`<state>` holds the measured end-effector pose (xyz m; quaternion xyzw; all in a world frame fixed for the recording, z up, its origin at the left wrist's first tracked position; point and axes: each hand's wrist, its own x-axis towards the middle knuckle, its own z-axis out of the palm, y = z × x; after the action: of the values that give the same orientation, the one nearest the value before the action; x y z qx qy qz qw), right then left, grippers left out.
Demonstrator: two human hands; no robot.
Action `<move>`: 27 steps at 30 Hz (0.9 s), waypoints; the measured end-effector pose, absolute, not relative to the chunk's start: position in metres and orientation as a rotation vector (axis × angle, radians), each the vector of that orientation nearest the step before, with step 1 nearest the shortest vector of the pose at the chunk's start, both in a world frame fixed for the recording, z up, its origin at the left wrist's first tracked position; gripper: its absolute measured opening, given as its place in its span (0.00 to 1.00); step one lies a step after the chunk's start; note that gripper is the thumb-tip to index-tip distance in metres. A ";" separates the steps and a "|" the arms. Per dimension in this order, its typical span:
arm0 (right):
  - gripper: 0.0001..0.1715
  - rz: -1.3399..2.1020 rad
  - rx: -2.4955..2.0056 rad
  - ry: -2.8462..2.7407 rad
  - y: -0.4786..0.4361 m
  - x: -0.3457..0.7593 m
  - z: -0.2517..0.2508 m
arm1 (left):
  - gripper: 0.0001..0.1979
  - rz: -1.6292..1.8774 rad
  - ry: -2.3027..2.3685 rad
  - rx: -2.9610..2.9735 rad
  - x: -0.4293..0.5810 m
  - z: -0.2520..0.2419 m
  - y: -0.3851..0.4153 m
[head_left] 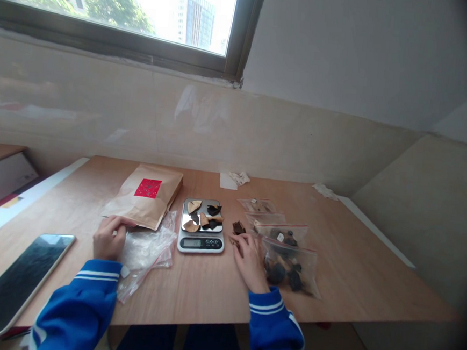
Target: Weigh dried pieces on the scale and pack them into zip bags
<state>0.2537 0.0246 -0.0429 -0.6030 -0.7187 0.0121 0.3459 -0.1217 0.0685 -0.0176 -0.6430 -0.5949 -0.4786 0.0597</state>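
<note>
Left hand [109,238], grip unclear, lies on a clear plastic bag [146,252] as right hand [249,261] pinches a dark dried peel piece [235,241] beside a digital scale [199,242] on the table [331,269].

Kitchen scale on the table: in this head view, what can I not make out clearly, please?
The display of the kitchen scale: digits too small and blurred in the head view.
The red label on the paper bag: print too small in the head view.
The right hand: in the head view, its fingers hide what lies under them.
</note>
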 end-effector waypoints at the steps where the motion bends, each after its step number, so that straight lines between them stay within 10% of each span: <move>1: 0.16 0.033 -1.558 -1.846 0.025 0.256 -0.045 | 0.11 -1.448 -1.794 -1.951 -0.122 -0.017 0.068; 27: 0.17 -0.005 -1.584 -1.770 0.051 0.258 -0.028 | 0.12 -1.489 -1.745 -2.007 -0.123 -0.019 0.069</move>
<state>0.2578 0.0508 -0.0285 -0.6184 -0.6913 -0.0019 0.3739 -0.1228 0.0688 -0.0193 -0.6579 -0.5718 -0.4880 0.0469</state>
